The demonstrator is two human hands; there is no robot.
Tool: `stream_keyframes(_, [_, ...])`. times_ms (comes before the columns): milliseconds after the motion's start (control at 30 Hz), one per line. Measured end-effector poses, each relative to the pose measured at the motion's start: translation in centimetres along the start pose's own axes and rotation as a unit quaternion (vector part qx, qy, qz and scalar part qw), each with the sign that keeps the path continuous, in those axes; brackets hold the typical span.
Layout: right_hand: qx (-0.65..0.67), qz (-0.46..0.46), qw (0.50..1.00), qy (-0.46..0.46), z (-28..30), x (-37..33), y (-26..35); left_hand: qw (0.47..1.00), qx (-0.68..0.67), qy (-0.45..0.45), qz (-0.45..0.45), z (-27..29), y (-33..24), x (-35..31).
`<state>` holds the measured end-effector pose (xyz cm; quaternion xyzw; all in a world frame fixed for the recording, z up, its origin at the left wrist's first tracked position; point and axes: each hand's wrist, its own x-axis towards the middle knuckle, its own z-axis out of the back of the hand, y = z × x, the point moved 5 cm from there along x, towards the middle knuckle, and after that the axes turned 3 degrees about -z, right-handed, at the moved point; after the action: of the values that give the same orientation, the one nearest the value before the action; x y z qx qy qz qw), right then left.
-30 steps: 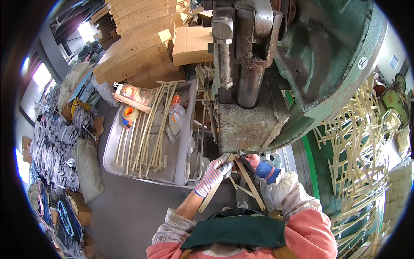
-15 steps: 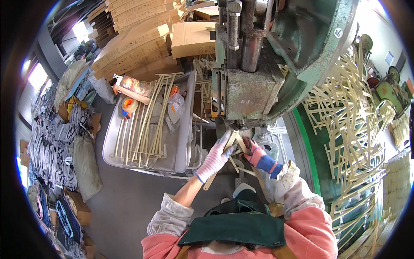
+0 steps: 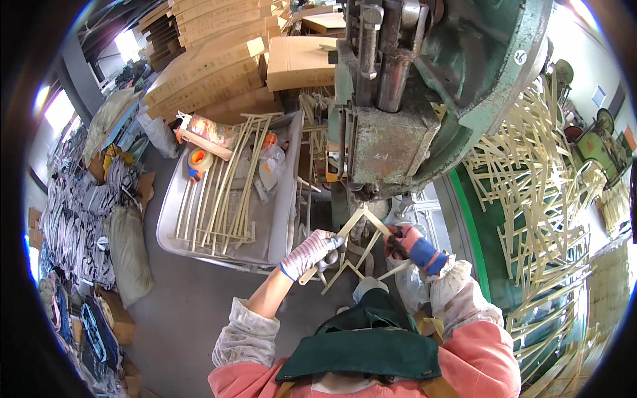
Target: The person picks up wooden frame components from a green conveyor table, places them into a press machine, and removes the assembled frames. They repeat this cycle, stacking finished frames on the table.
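Note:
A cream frame of flat jointed strips is spread between my hands, its peak close under the head of a green press. My left hand, in a striped glove with grey fingertips, is closed around the left strip, whose end sticks out below the fist. My right hand, in a red and blue glove, grips the right strip near its upper part. Lower strips of the same frame make a smaller V between the hands. The press tooling at the peak is partly hidden.
A white tub at left holds long cream rods, an orange tape roll and plastic bags. Many cream strips lie piled on a green surface at right. Cardboard boxes are stacked behind; bundled grey material stands far left.
My hands have moved apart and the left one has come down toward me. The frame's strips are spread wider, and its peak sits slightly lower below the press.

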<state>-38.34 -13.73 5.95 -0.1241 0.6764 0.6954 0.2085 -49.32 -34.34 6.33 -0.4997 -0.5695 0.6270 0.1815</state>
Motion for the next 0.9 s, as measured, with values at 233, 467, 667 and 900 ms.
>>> stream_keyframes(233, [0.040,-0.022,0.999,0.000,1.9,-0.8,-1.3,0.999,-0.032,0.006,0.010,0.3,1.7,-1.3])
stream_keyframes(467, [0.007,-0.013,1.000,0.019,2.1,-0.7,-0.5,1.000,-0.026,0.002,-0.002,0.5,1.4,-0.8])
stream_keyframes(667, [0.013,0.004,0.999,0.039,2.5,-1.6,0.7,0.998,-0.055,0.012,0.002,0.7,0.3,-1.6])
stream_keyframes(900, [-0.034,0.087,0.989,-0.112,1.2,-4.3,1.3,0.961,0.197,-0.103,-0.167,-0.2,-2.9,-4.8])
